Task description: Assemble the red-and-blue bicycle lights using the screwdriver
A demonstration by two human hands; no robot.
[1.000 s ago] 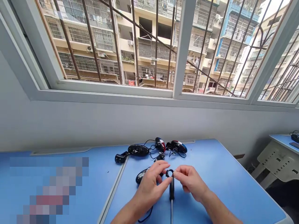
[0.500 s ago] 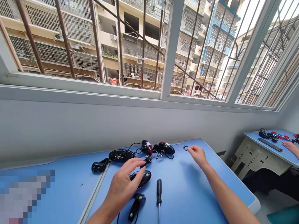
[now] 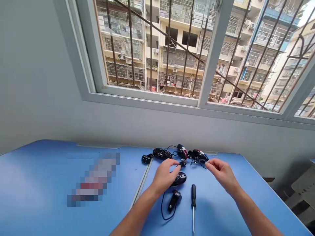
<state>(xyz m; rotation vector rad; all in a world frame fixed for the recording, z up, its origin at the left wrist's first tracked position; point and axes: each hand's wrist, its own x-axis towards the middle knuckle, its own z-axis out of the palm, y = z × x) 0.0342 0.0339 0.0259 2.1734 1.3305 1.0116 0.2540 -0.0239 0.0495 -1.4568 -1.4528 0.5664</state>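
Observation:
My left hand (image 3: 167, 173) is over the blue table, its thumb and forefinger around a small black part (image 3: 182, 163). Beneath it lies a black oval device (image 3: 180, 179), partly covered by the fingers. My right hand (image 3: 220, 170) is pinched at the right end of the parts; whatever is between its fingertips is too small to make out. Just left of those fingertips sits a black device with a red, white and blue shell (image 3: 199, 155). Nearer to me are a black clip-like piece with a cable (image 3: 174, 200) and a black-handled screwdriver (image 3: 193, 196).
At the back of the table (image 3: 98, 216) lie another black oval device (image 3: 161, 153), a black bracket (image 3: 147, 159) and a second striped device (image 3: 182, 151). A blurred patch (image 3: 95, 180) covers something on the left. The wall and barred window rise behind.
The view has swung left, so the neighbouring table's worker is out of sight. My right hand has moved left, closer to the striped device. The dark ring by its fingertips no longer shows there.

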